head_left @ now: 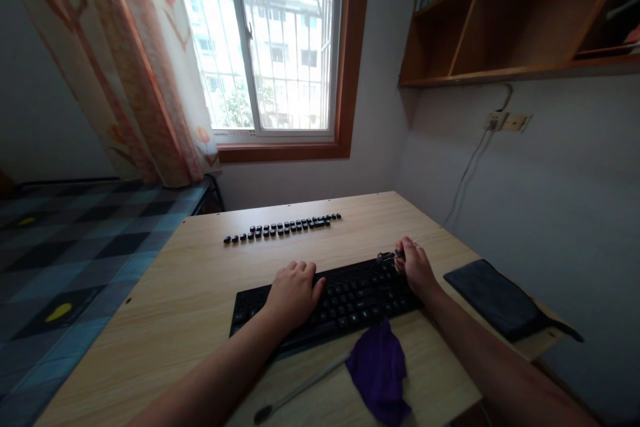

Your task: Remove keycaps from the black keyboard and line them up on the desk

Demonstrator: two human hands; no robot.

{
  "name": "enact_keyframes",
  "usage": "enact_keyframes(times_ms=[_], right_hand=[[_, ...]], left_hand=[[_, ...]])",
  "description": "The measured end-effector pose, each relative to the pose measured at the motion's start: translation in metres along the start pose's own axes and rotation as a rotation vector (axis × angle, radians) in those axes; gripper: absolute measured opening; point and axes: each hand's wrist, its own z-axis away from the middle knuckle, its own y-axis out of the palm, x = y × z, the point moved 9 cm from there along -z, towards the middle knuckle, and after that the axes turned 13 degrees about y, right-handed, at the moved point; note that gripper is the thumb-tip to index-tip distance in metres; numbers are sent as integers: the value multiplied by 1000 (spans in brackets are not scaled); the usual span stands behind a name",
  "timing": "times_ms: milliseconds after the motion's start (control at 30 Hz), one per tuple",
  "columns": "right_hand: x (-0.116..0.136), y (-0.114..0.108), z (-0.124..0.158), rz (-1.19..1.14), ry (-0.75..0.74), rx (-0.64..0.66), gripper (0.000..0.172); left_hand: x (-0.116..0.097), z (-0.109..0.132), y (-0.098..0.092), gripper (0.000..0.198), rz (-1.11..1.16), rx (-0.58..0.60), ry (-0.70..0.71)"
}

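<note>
A black keyboard (345,300) lies at a slant on the wooden table. My left hand (293,290) rests on its left half, fingers stretched over the keys and thumb to the right. At the keyboard's upper right corner, my right hand (414,267) is closed on a small wire keycap puller (387,256), whose wire end is at the top keys. Behind the keyboard, several loose black keycaps (280,229) stand in slanting rows. A purple cloth (381,373) lies in front of it, beside a thin grey stick with a dark end, perhaps a brush (305,383).
A dark pouch (500,297) with a strap lies on the right of the wooden table (175,293). A bed (100,247) with a checked cover stands on the left. Wooden shelves (450,33) hang above right, over a wall socket (507,121) with a cord.
</note>
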Motion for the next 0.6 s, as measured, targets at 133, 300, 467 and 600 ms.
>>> enact_keyframes(times_ms=[133,300,467,600], right_hand=[[7,10,7,104,-73,88,40],[37,38,44,372,-325,230,39],[63,76,91,449,-480,435,33],[66,89,103,371,-419,528,34]], left_hand=[[-4,0,-8,29,-49,-30,24],[-23,2,-24,25,-100,-77,102],[-43,6,-32,24,-37,-100,184],[-50,7,-33,21,11,-80,236]])
